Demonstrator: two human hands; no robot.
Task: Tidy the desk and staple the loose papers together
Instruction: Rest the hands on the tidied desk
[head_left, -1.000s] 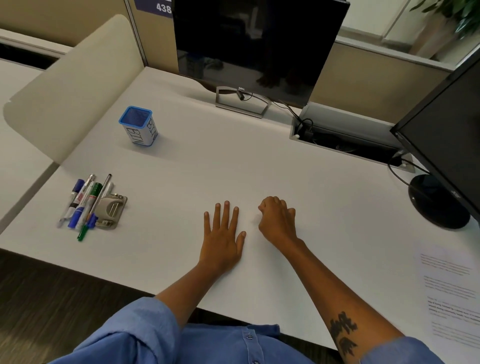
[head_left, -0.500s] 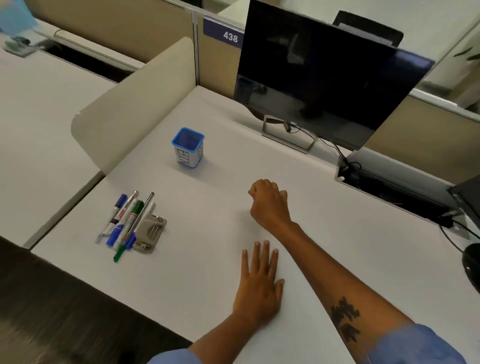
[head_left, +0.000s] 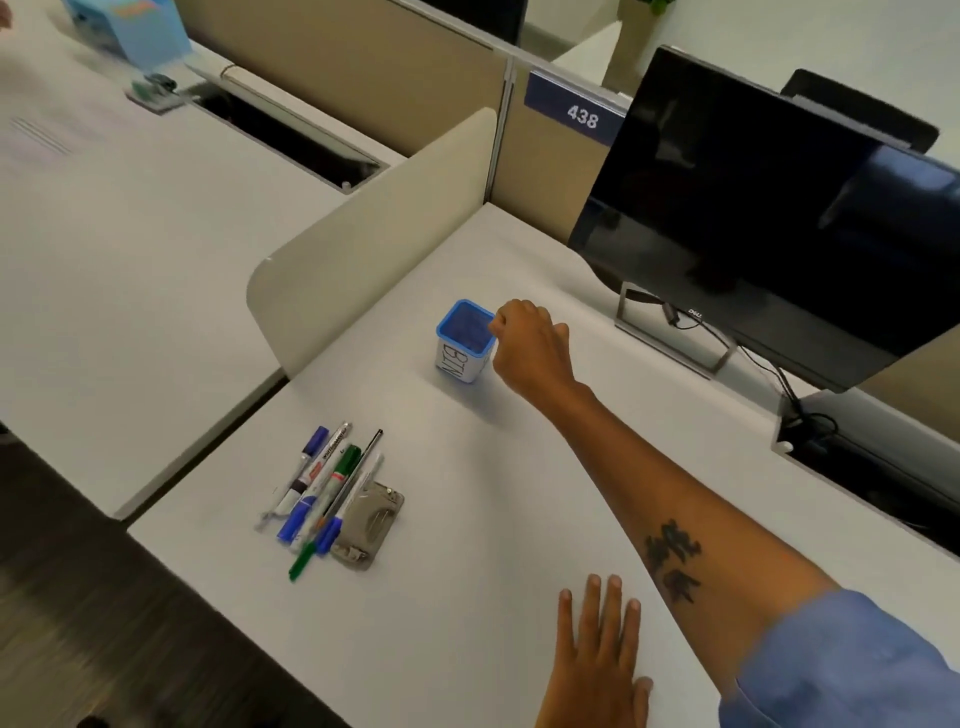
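Observation:
A small white bin (head_left: 460, 364) with a blue rim and "BIN" written on its side stands mid-desk. My right hand (head_left: 530, 353) is stretched out to it, fingers curled shut and pinched right at the bin's right rim; nothing shows between them. My left hand (head_left: 597, 660) lies flat and open on the desk (head_left: 467, 519) near the front edge. Several pens and markers (head_left: 322, 493) lie bunched at the front left, touching a flat grey metal stapler-like tool (head_left: 366, 525). No loose papers show on this desk.
A black monitor (head_left: 769, 218) on a stand fills the back right, with cables and an open cable tray (head_left: 857, 467) beside it. A beige divider (head_left: 363, 234) bounds the left side. On the neighbouring desk lie a printed sheet (head_left: 41, 140) and a blue box (head_left: 130, 26).
My right hand has reached forward and left from the desk middle to the bin's rim, still curled shut. The view has swung left; my left hand stays flat on the desk.

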